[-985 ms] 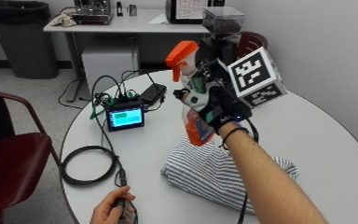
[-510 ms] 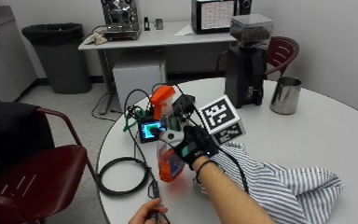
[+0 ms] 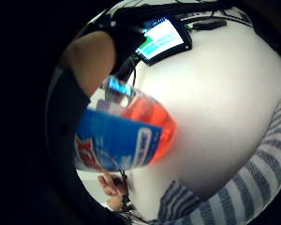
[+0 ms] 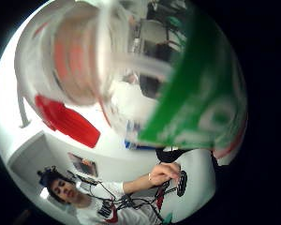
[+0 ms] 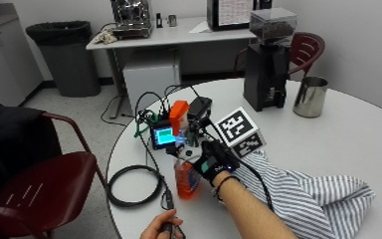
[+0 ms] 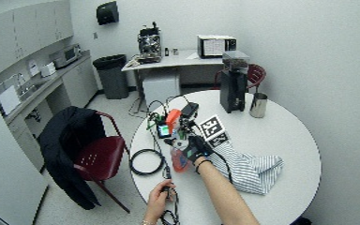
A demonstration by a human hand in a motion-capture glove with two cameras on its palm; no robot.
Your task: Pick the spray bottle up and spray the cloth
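The spray bottle (image 5: 185,180) holds orange liquid and has an orange trigger head (image 5: 178,112). It stands upright, its base at or just above the white round table (image 5: 350,144). My gloved right hand (image 5: 211,162) grips the bottle around its neck. The striped cloth (image 5: 310,199) lies crumpled on the table to the right of the bottle, under my forearm. In the little finger side palm view the bottle's blue label (image 3: 117,140) is close, with the cloth (image 3: 243,187) beside it. The wide view shows the same bottle (image 6: 179,158) and cloth (image 6: 250,168).
A small lit screen (image 5: 163,134) with cables sits just behind the bottle. A coiled black cable (image 5: 135,185) lies to its left. A black grinder (image 5: 267,74) and a metal pitcher (image 5: 310,96) stand at the far side. The bare left hand (image 5: 161,226) holds a small black thing at the near edge.
The outside camera has shifted. My hand has brought the bottle down from above the cloth to the table at the cloth's left side, still gripping it.
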